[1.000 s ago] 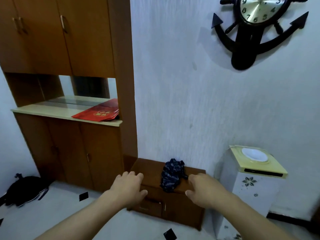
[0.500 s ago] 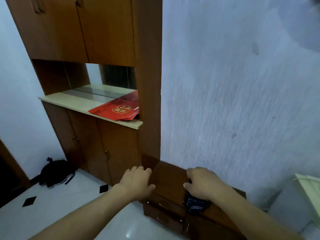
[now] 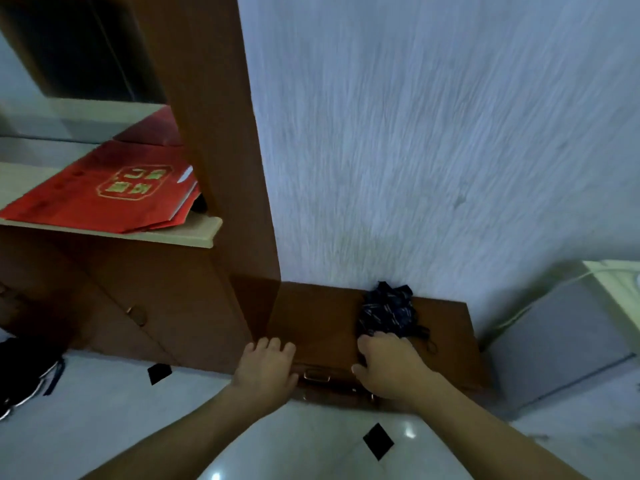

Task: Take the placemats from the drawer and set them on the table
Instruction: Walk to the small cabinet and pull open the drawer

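Note:
A low brown wooden drawer unit (image 3: 311, 323) stands against the white wall. Its top drawer is closed, with a metal handle (image 3: 317, 375) showing between my hands. My left hand (image 3: 266, 367) hovers at the unit's front left edge, fingers loosely spread, holding nothing. My right hand (image 3: 388, 365) is at the front edge right of the handle, fingers curled down, next to a dark blue patterned cloth (image 3: 389, 311) lying on the unit's top. No placemats are visible.
A tall brown cabinet (image 3: 166, 299) stands to the left, with a red bag (image 3: 104, 192) on its pale shelf. A white appliance (image 3: 571, 334) stands to the right. A black bag (image 3: 24, 372) lies on the white tiled floor at far left.
The view has dropped and moved closer to the drawer unit. Both hands have come down to its front edge, and my right hand has come off the blue cloth.

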